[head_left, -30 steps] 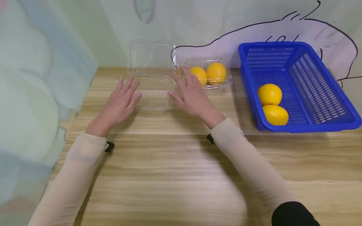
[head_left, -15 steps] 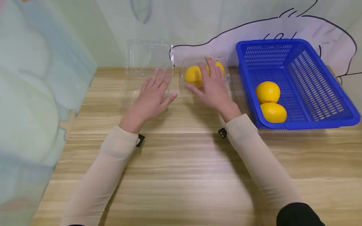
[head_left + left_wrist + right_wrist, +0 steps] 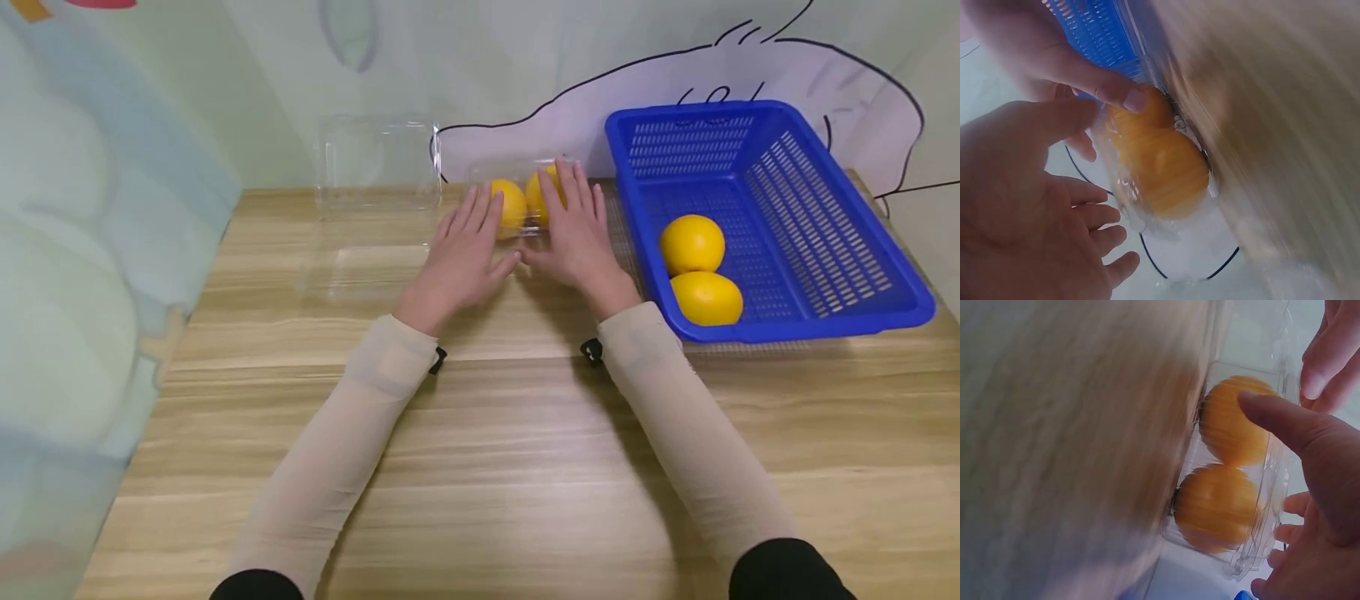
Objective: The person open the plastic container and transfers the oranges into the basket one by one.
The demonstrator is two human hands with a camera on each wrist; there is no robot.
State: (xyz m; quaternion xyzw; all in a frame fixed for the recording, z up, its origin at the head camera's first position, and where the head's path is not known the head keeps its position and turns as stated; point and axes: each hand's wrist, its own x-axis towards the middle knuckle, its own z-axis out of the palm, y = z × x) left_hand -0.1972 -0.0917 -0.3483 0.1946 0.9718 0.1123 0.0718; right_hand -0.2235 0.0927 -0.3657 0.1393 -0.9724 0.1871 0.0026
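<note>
A clear plastic clamshell box (image 3: 535, 231) with two oranges (image 3: 1238, 419) inside stands against the back wall. Its lid is down over the fruit. From the right, my right hand (image 3: 577, 237) lies over the box, fingers nearly straight, thumb at the front. My left hand (image 3: 459, 262) is at the box's left end, its fingers extended and its thumb tip close to the right thumb. In the left wrist view the left fingers (image 3: 1107, 215) appear slightly apart from the plastic. Neither hand curls round the box.
To the left, a second clear clamshell (image 3: 367, 267) lies with its lid (image 3: 378, 158) raised against the wall. A blue plastic basket (image 3: 787, 333) on the right holds two oranges, one round (image 3: 692, 243) behind another (image 3: 707, 297). The wooden table (image 3: 480, 467) extends in front.
My left hand has moved right, from the raised-lid clamshell to the filled box. My right hand has moved right, from the gap between the boxes to over the filled box.
</note>
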